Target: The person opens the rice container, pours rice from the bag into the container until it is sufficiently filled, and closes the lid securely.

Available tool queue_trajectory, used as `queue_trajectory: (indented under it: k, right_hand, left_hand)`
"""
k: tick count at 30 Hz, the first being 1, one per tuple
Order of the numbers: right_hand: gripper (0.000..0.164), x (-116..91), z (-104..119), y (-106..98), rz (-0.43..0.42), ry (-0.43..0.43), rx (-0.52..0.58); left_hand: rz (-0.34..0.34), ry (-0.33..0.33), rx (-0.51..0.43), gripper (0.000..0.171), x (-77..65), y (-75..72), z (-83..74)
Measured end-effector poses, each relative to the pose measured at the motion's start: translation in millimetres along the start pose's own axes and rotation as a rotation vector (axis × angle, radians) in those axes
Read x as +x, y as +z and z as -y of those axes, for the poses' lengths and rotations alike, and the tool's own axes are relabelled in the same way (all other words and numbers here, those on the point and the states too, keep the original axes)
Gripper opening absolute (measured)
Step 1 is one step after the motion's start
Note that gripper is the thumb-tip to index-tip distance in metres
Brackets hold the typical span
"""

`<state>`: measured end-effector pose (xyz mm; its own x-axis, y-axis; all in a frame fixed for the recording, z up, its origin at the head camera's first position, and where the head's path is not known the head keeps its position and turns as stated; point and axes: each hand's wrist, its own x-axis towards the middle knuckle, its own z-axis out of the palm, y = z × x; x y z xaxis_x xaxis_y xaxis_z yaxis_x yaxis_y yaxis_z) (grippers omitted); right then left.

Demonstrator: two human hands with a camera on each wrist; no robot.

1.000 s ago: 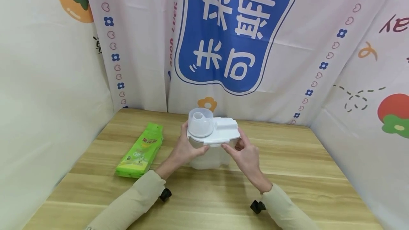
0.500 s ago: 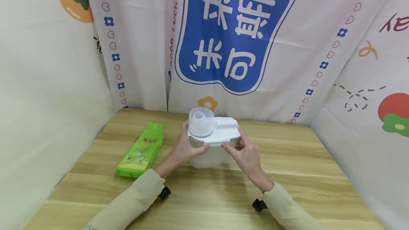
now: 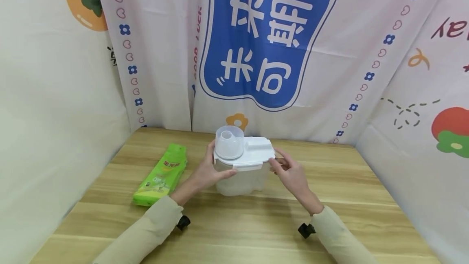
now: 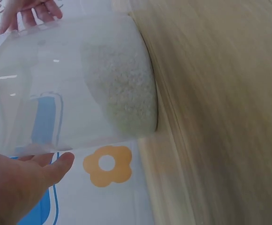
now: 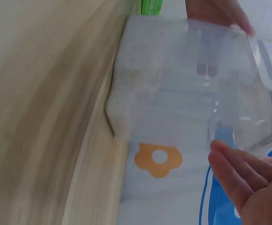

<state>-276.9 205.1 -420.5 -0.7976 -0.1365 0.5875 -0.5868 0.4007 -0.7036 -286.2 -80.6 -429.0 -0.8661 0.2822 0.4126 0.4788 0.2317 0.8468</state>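
Observation:
A translucent rice storage container point(image 3: 239, 182) stands on the table, with pale grains point(image 4: 129, 84) in its bottom part. On top sits a white lid point(image 3: 254, 154), and a clear round cup point(image 3: 229, 144) stands on the lid's left end. My left hand point(image 3: 207, 170) holds the container's left side, thumb along the front below the lid and fingers round the far side. At the lid's right corner my right hand point(image 3: 291, 174) has its thumb and loosely bent fingertips close to the edge. In the right wrist view its fingers extend beside the container wall.
A green packet point(image 3: 161, 176) lies on the wooden table point(image 3: 329, 190) left of the container. Behind the table hangs a printed cloth point(image 3: 322, 105), close to the container's back. White cloth walls flank both sides.
My right hand has drawn back to the right from the lid's front edge, its thumb moving to the corner. The left hand keeps its hold. The view has shifted slightly.

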Motion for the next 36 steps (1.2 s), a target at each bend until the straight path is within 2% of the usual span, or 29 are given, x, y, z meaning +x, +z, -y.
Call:
queue_trajectory:
  k: [4,10,13,18,23,29,36]
  right_hand:
    - [0.036,7.6,-6.1,-6.2,0.006,0.109,-0.005]
    - [0.042,23.3,-9.0,-6.8,0.053,0.132,-0.002]
    - [0.042,32.2,-10.7,-5.0,0.073,0.148,0.050]
    - [0.042,41.0,-12.8,-2.9,0.122,0.187,0.158]
    - [0.045,44.2,-15.7,-3.0,0.172,0.231,0.230]
    - [0.046,44.2,-18.9,-4.5,0.224,0.222,0.251]
    - [0.048,42.7,-17.9,-4.9,0.243,0.189,0.298]
  left_hand:
    - [0.029,-0.031,-0.012,0.111,-0.9,-2.5,0.5]
    - [0.040,-0.025,-0.037,0.111,-3.0,-6.0,-1.8]
    - [0.038,-0.034,-0.042,0.112,-4.1,-7.1,-1.3]
    - [0.060,-0.089,-0.012,0.111,-6.5,-7.4,3.5]
    - [0.111,-0.129,-0.001,0.110,-7.2,-8.1,6.7]
    - [0.182,-0.161,0.005,0.112,-7.7,-9.9,8.0]
    - [0.208,-0.175,-0.005,0.094,-7.0,-11.8,13.4]
